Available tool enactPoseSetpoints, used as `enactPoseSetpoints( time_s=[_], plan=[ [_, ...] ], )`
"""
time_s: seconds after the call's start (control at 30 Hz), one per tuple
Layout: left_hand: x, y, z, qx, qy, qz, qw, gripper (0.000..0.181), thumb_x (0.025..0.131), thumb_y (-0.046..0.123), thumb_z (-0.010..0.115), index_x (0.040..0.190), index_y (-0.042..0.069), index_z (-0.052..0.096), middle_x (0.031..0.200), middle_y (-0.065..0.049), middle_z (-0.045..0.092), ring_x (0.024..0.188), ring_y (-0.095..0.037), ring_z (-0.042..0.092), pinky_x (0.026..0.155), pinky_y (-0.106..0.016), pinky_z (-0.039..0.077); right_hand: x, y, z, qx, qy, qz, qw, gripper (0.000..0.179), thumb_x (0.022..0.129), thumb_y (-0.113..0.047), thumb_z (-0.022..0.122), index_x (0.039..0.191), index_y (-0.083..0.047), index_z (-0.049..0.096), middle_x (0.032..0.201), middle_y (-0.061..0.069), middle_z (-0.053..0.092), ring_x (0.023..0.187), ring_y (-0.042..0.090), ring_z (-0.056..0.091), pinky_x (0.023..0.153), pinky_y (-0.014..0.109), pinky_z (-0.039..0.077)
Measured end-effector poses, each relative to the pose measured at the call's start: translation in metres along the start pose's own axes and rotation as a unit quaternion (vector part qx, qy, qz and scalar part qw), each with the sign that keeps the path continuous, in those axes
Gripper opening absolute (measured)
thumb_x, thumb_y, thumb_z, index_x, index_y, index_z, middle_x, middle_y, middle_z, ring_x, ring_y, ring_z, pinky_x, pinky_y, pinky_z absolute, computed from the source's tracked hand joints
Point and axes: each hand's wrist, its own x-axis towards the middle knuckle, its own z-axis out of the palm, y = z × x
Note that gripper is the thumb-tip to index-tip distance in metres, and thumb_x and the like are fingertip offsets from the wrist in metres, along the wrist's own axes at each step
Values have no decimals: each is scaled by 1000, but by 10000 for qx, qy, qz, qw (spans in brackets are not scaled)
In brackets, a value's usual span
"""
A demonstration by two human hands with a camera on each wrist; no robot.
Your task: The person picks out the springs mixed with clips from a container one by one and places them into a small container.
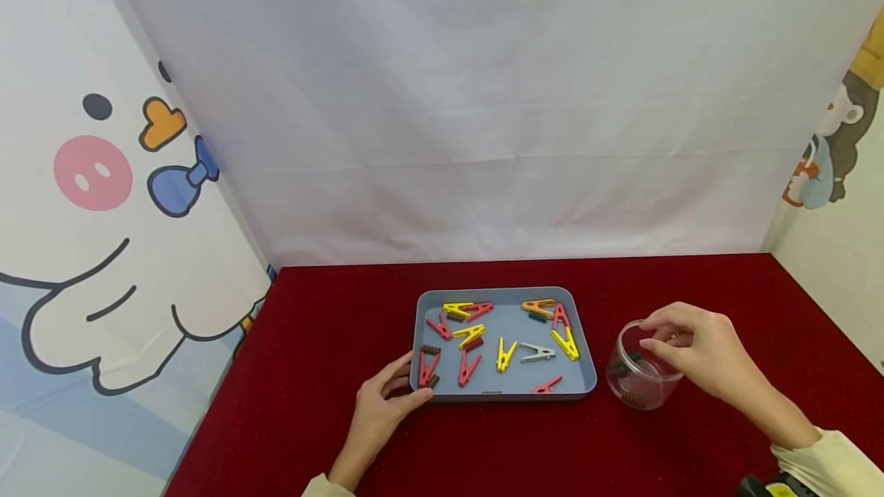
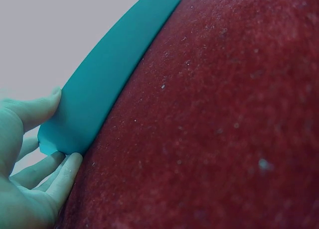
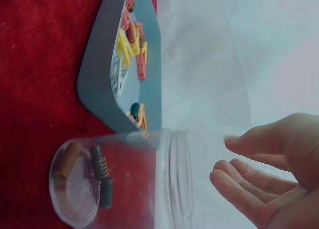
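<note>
My left hand (image 1: 380,405) grips the near left corner of a blue-grey tray (image 1: 507,320), its thumb on the front wall and its fingers round the side. Inside lie several red and yellow spring clips, a pale grey clip (image 1: 537,352), an orange clip (image 1: 538,306) and small coil springs, brown, red and dark green. My right hand (image 1: 704,347) is over the mouth of a clear round jar (image 1: 663,393); its thumb and fingers stand apart with nothing between them. At the jar's bottom are a brown spring (image 3: 68,159) and dark green springs (image 3: 105,191).
Dark red cloth (image 1: 331,328) covers the table. A white curtain (image 1: 518,136) hangs along its back edge, and printed panels (image 1: 103,290) stand at both sides. The jar is just right of the tray.
</note>
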Motion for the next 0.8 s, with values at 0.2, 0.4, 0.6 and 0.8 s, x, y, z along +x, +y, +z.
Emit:
enactPoseSetpoints(
  time_s=[0.2, 0.4, 0.6, 0.8],
  plan=[
    [0, 0, 0, 11, 0, 34, 10000, 64, 66, 24, 78, 124, 24, 52, 113, -2, 56, 97, -17, 54, 72, -26, 48, 7, -10, 3, 95, -41, -20, 9999, 25, 65, -4, 76, 84, -17, 66, 77, -8, 60, 62, 3, 57, 53, 18, 47],
    [0, -2, 0, 35, -34, 23, 10000, 62, 67, 23, 77, 124, 26, 52, 114, -1, 55, 98, -17, 54, 71, -25, 48, 13, -14, 9, 205, -3, -125, 9997, 27, 65, 0, 75, 84, -17, 66, 79, -3, 61, 63, 4, 57, 54, 19, 48],
    [0, -3, 0, 59, -16, 24, 10000, 62, 66, 24, 77, 123, 27, 52, 113, 0, 56, 97, -18, 54, 71, -25, 48, 18, -15, 16, 207, -18, -101, 9997, 26, 65, 0, 75, 84, -16, 65, 79, -6, 60, 62, 3, 57, 54, 19, 48],
    [1, -3, 0, 56, 25, 49, 10000, 62, 66, 23, 77, 123, 27, 53, 112, 0, 56, 97, -17, 54, 72, -26, 48, 26, -19, 25, 300, -154, 97, 9994, 23, 68, -3, 73, 87, -13, 65, 81, -4, 60, 64, 6, 57, 56, 20, 48]
  ],
)
